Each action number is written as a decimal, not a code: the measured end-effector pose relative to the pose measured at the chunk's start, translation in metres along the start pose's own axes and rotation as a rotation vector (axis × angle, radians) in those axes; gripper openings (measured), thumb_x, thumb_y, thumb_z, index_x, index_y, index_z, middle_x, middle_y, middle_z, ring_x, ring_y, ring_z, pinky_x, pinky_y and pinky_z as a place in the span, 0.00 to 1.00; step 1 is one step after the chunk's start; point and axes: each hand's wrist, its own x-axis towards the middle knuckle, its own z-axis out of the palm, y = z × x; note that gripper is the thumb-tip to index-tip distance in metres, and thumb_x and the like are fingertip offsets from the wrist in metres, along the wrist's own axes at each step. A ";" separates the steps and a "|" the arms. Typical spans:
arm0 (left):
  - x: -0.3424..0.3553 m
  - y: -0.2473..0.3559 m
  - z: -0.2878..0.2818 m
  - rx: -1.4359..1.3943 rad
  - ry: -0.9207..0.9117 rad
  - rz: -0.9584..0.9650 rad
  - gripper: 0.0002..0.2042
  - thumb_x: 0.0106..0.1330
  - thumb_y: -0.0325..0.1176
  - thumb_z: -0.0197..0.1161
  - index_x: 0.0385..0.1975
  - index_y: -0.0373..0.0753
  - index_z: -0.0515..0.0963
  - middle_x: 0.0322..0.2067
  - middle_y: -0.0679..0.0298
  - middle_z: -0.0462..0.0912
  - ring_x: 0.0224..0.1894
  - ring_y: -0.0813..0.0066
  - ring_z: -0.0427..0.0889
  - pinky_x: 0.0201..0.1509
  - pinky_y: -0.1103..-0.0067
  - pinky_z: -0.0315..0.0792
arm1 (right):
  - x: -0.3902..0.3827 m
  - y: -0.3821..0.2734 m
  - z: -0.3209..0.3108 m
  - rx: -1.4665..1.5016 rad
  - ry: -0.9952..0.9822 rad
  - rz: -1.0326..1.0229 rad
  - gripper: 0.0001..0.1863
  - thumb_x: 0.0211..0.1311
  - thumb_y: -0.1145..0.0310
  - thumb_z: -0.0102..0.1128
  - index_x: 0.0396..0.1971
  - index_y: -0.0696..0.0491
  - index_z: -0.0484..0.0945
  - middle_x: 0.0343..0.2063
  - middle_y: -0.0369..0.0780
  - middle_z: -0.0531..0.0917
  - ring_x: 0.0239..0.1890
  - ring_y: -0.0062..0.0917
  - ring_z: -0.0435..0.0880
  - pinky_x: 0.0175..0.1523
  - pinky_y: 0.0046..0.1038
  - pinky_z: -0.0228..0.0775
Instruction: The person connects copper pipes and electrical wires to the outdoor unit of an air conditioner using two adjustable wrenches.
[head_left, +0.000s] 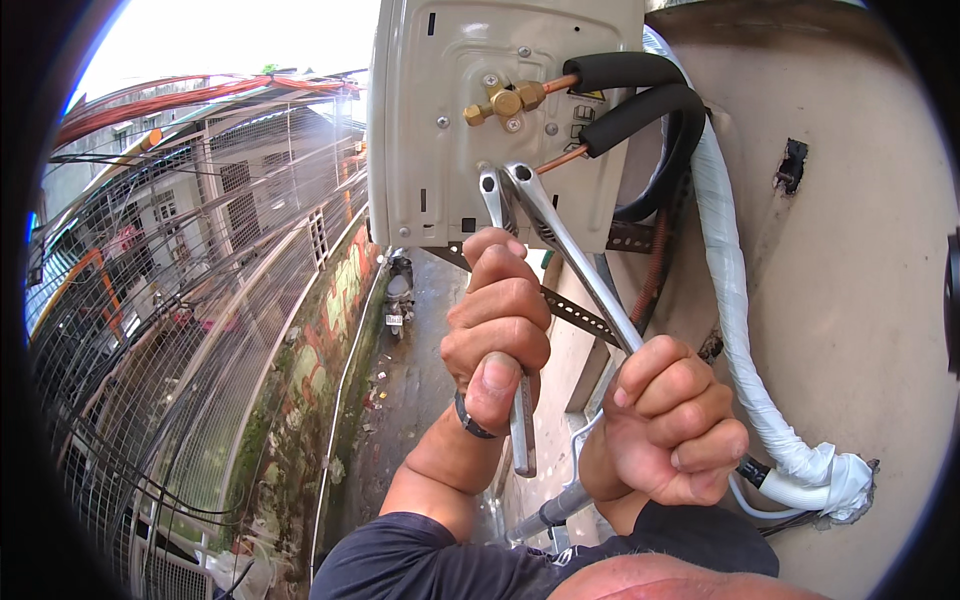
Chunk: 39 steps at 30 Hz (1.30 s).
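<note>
My left hand point(495, 320) is wrapped round an adjustable wrench point(523, 430), its handle end poking out below my thumb. Closed on the shaft of a second, longer wrench point(590, 275) is my right hand point(675, 420), lower and to the right. Both wrench heads meet side by side at the lower pipe connection on an outdoor air-conditioner unit point(410, 150), hiding the fitting there. A thin copper pipe point(562, 158) runs from that spot into black foam insulation point(645, 118). Above it, a brass valve point(505, 102) joins another copper pipe, also sleeved in black foam.
White-wrapped piping point(725, 260) runs down the beige wall point(840, 260) at right into a hole. A perforated metal bracket point(580, 315) sits under the unit. Many cables point(180, 330) and mesh fencing fill the left. Far below, a motorcycle point(398, 290) stands in an alley point(375, 430).
</note>
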 end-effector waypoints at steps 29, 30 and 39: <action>0.000 0.000 -0.001 -0.036 -0.004 0.051 0.23 0.70 0.46 0.46 0.13 0.40 0.62 0.19 0.67 0.62 0.29 0.67 0.60 0.58 0.61 0.59 | 0.020 -0.006 0.007 -0.001 -0.038 0.077 0.19 0.74 0.63 0.43 0.19 0.50 0.59 0.09 0.33 0.60 0.12 0.23 0.58 0.22 0.31 0.63; 0.000 -0.002 -0.001 -0.039 -0.004 0.060 0.23 0.70 0.46 0.46 0.13 0.40 0.62 0.19 0.68 0.62 0.29 0.67 0.60 0.58 0.61 0.59 | 0.019 -0.008 0.007 -0.001 -0.033 0.089 0.18 0.74 0.64 0.42 0.19 0.50 0.59 0.09 0.33 0.60 0.13 0.23 0.58 0.22 0.32 0.63; 0.001 -0.003 0.005 -0.065 0.078 0.059 0.24 0.70 0.47 0.46 0.13 0.39 0.66 0.18 0.66 0.66 0.29 0.65 0.63 0.57 0.59 0.60 | 0.013 -0.013 -0.020 0.108 0.014 0.205 0.09 0.59 0.68 0.45 0.20 0.49 0.61 0.12 0.35 0.62 0.20 0.26 0.59 0.37 0.40 0.67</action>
